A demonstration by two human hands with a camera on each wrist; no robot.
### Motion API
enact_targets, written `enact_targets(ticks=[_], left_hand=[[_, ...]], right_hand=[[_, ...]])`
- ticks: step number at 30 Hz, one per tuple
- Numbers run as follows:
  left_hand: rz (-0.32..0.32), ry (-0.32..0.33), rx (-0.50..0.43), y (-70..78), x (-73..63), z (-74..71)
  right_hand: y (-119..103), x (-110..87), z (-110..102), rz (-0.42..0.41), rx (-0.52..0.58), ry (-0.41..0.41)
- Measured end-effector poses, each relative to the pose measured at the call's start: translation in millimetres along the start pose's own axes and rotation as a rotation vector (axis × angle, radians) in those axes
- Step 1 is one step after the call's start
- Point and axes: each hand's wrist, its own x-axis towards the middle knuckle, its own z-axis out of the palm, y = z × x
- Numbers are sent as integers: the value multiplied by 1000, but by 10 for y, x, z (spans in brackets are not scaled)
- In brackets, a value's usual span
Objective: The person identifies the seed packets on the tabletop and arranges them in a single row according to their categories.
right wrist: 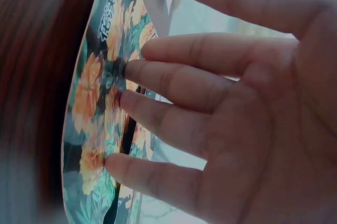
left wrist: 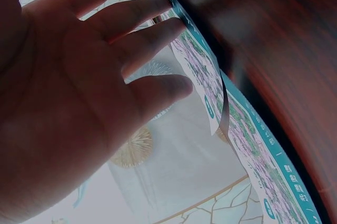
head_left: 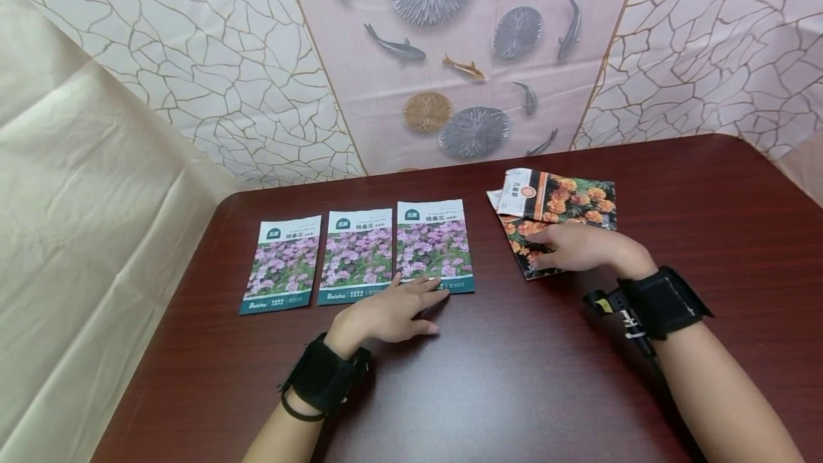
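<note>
Three seed packets with purple flowers lie in a row: a left packet, a middle packet and a right packet. My left hand has its fingers spread, with the fingertips resting at the lower edge of the right packet. Further right, two orange marigold seed packets overlap; the upper packet lies askew across the lower packet. Straight fingers of my right hand touch the lower marigold packet, as the right wrist view also shows. Neither hand curls round anything.
The dark reddish wooden table carries all the packets. Behind its far edge hangs a patterned cloth with fish and round shapes, and a pale cloth drapes along the left side. Each wrist wears a black strap.
</note>
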Motion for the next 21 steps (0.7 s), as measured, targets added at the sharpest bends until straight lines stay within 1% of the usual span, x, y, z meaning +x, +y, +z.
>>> enact_targets(ticks=[3,7,10,17,19,21], left_hand=[[-2,-1,0,1,-1,2],[-5,-2,3,3,-3,2],[-3,-1,3,2,-3,3],[1,5,12,-3,2,12],[2,6,12,-2,3,15],[3,6,12,-2,5,18]], right_hand=[[76,-29,-24,36,9,10],[162,-88,-61,104,66,10],[221,-138,-93,133,106,7],[371,-213,-159,155,76,30],[415,-234,-170,169,85,29],[461,-258,-180,166,63,38]])
